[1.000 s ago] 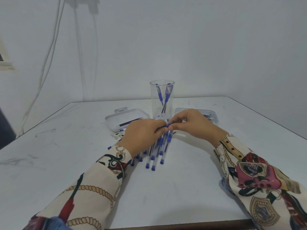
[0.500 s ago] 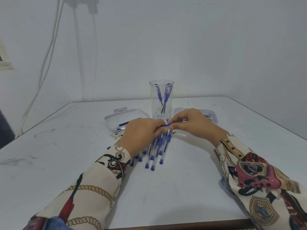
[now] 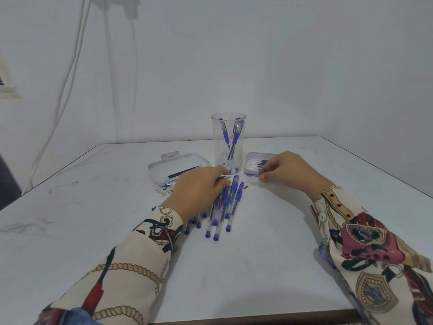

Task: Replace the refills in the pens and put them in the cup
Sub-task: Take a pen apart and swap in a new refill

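Right then, your white table (image 3: 246, 266) carried everything, and the clear plastic cup (image 3: 228, 139) stood upright at its far middle with a few blue pens inside. You had one shallow white tray (image 3: 179, 168) to the cup's left and another (image 3: 251, 163) to its right, each holding refills. Your left hand (image 3: 199, 191) lay curled over the near pile of pens (image 3: 222, 207), gripping a pen barrel (image 3: 225, 178) whose tip poked out. Your right hand (image 3: 288, 171) pinched a thin blue refill (image 3: 251, 175) just before the right tray.
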Demonstrator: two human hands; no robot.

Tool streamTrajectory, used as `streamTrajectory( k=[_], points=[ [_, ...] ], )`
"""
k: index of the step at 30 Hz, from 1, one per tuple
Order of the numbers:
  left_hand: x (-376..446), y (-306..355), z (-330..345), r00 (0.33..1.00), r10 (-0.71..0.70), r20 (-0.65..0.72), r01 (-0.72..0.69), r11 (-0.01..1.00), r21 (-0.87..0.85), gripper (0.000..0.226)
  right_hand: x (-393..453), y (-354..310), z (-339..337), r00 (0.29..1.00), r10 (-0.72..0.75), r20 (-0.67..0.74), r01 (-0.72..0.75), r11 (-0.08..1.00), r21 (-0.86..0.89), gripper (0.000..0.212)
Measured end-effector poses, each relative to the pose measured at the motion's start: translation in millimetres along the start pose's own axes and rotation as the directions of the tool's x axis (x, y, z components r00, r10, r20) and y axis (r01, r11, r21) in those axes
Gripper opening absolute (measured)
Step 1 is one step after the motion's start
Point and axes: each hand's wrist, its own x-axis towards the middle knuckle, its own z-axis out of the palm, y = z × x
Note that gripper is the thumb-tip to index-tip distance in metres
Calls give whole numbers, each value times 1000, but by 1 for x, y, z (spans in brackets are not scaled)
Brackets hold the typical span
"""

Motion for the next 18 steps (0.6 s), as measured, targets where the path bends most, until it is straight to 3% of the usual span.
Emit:
streamTrajectory(
  k=[9, 18],
  points=[
    [-3, 3, -4, 999, -40, 29, 40, 999, -30, 26, 6, 8, 6, 990, 97, 103, -71, 970, -231, 9],
    [-5, 7, -6, 998, -19, 64, 29, 988, -153, 24, 2, 4, 4, 994, 50, 97, -25, 971, -238, 11]
  ],
)
